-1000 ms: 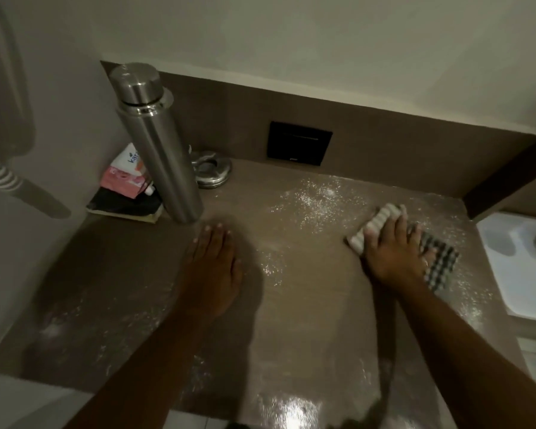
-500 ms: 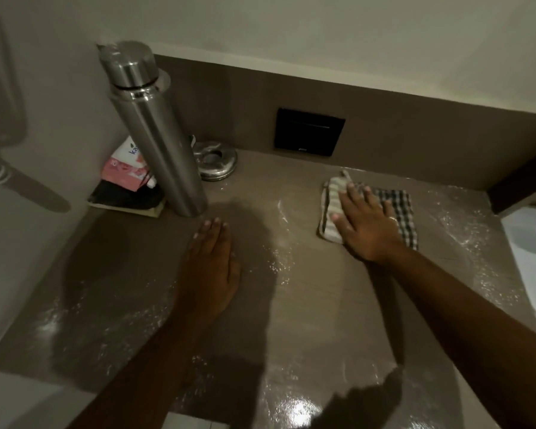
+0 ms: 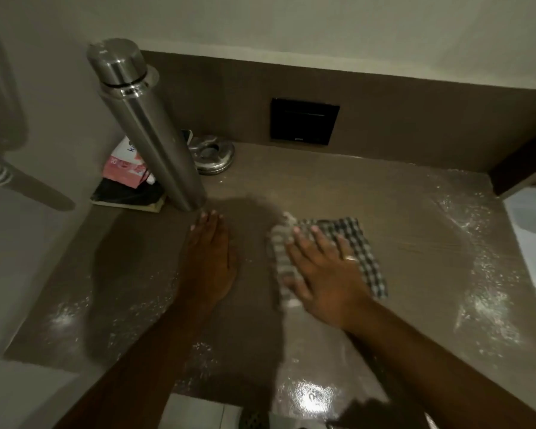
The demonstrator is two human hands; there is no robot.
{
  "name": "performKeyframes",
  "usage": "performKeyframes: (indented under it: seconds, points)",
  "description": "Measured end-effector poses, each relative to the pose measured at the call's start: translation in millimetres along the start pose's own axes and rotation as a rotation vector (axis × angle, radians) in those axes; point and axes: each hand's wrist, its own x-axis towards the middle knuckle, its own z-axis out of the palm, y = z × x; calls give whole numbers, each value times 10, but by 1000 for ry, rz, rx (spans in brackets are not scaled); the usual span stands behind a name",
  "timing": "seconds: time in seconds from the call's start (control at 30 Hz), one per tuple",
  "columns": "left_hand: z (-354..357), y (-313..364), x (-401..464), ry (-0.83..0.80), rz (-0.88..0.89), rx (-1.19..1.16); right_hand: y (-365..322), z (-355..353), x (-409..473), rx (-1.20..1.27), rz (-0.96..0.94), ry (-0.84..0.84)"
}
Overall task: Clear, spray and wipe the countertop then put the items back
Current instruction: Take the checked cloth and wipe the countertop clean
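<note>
- Wiping step, by the look of it: wet counter (image 3: 400,212) with white spray specks on the right side, the left side and near the front edge.
- Middle of counter looks smooth and mostly free of specks; probably wiped.
- Right hand (image 3: 319,274) flat on the cloth (image 3: 359,246), fingers straight and spread, palm pressing down. Not curled round it, just pushing.
- Ring on one finger of that hand.
- Cloth checked, folded, lying in the middle of the counter, partly under the right hand and blurred at its left edge.
- Left hand (image 3: 211,255) flat on the bare counter, fingers straight and close together, holding nothing. Looks like a prop for leaning.
- Left fingertips just beside the foot of the bottle (image 3: 149,134), maybe not touching; hard to tell.
- Hands near each other, with a bare strip of counter between.
- Bottle tall, steel, upright at the back left corner. Pink pack (image 3: 121,165), dark book (image 3: 124,196) and round steel dish (image 3: 212,154) there too, close together by the wall.
- Next move, as a guess: push cloth out to the specks on the far right, then over to the left side and front edge.
- Needs flat, steady press so cloth does not bunch up.
- Left hand would have to lift so the spot under it gets wiped.
- Corner things not cleared yet; counter under them likely not wiped.
</note>
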Motion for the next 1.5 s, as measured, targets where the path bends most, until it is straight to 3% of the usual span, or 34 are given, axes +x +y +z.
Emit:
performKeyframes:
  seconds: [0.07, 0.17, 0.23, 0.3, 0.37, 0.43, 0.5, 0.57, 0.7, 0.83, 0.9, 0.97, 1.13, 1.27, 1.4, 1.43, 1.5]
  points:
    - [1, 8, 13, -26, 5, 40, 402, -39, -162, -35, 67, -44]
    - [28, 5, 34, -32, 12, 69, 632, -63, 108, 46, 353, -41]
    - [52, 2, 36, -35, 12, 68, 416, -43, 441, 111, 583, -5]
    - [73, -13, 33, -25, 20, 56, 4, -49, 662, 158, 689, 6]
    - [76, -29, 40, -19, 31, 57, -440, -3, 611, 161, 582, 35]
    - [69, -55, 36, -14, 39, 52, -763, 18, 244, 159, 358, 72]
    - [55, -59, 23, -25, 58, 60, -832, 77, -350, 143, 179, 85]
    - [34, -51, 27, -47, 58, 81, -605, 151, -1010, 75, 137, 44]
    - [-21, 74, 3, -51, 29, 120, 355, 137, -1911, -34, 374, -39]
    - [5, 454, -30, -34, 147, 209, 569, 98, -1525, 23, 766, -21]
    - [105, 760, -22, -70, 215, 221, 328, 95, -1144, 59, 780, 13]
    - [230, 989, -10, -108, 217, 206, 39, 114, -966, 106, 677, 44]
    - [352, 971, -27, -92, 125, 171, -49, 194, -1624, 69, 369, 77]
    - [335, 1014, -14, -95, 112, 175, 671, 183, -2289, 17, 575, 15]
    - [322, 1065, -18, -62, 116, 198, 929, 107, -1989, 85, 969, -3]
    - [326, 1065, -23, -58, 113, 194, 812, 98, -1769, 100, 1018, 7]
    - [344, 1058, -25, -45, 111, 183, 400, 115, -1373, 133, 915, 29]
